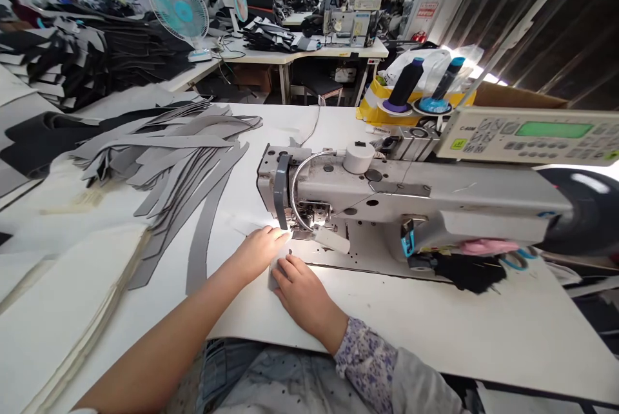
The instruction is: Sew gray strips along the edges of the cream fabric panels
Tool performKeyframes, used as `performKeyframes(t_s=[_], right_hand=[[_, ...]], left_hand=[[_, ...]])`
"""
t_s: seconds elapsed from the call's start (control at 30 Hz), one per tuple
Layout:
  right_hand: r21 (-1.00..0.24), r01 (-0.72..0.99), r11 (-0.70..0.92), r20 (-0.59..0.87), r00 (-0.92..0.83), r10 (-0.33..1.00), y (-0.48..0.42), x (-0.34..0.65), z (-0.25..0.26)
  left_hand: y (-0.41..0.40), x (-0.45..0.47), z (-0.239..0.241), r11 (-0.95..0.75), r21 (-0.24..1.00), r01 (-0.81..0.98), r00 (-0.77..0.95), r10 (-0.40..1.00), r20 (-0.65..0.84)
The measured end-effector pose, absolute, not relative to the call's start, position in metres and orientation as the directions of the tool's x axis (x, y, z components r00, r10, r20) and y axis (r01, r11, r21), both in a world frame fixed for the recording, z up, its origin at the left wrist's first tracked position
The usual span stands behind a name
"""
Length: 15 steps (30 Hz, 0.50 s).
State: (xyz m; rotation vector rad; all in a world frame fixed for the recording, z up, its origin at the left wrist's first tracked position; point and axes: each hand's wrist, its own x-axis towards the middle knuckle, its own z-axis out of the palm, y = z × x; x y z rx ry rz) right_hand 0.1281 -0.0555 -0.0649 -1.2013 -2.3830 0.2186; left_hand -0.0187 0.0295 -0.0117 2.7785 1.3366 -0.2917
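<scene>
At the front of a sewing machine (338, 188), my left hand (261, 249) reaches close to the needle area. Its fingers are pressed together on a small grey fabric piece (273, 280), mostly covered by my hands. Just in front of it, my right hand (307, 298) rests palm down, fingers a little apart and bent, the tips on the same piece. The presser foot and needle are too small and too hidden to make out. To the left of my hands lies a fanned pile of grey fabric strips (188, 169).
Cream sheets (82, 291) are stacked at the left. A control panel (532, 133) and two thread cones (406, 85) stand behind the machine. Black cloth (469, 272) and blue-handled scissors (515, 259) lie under its arm. Beyond are a fan (181, 11) and another worktable (271, 57).
</scene>
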Motion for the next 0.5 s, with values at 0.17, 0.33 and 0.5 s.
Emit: performKeyframes(t_s=[0.17,0.33,0.5], right_hand=[[-0.338,0.725,0.6,0.323,-0.51,0.797,-0.045,0.129,-0.068],[-0.357,0.724,0.59,0.33,-0.493,0.805,-0.032,0.129,-0.07],[-0.298,0.736,0.608,0.321,-0.522,0.79,-0.024,0.127,-0.073]], left_hand=[[0.033,-0.01,-0.02,-0.561,0.0,0.828,0.556,0.819,-0.141],[0.032,-0.008,-0.026,-0.548,-0.047,0.835,0.541,0.834,-0.104],[0.033,-0.003,-0.026,-0.531,-0.025,0.847,0.528,0.846,-0.077]])
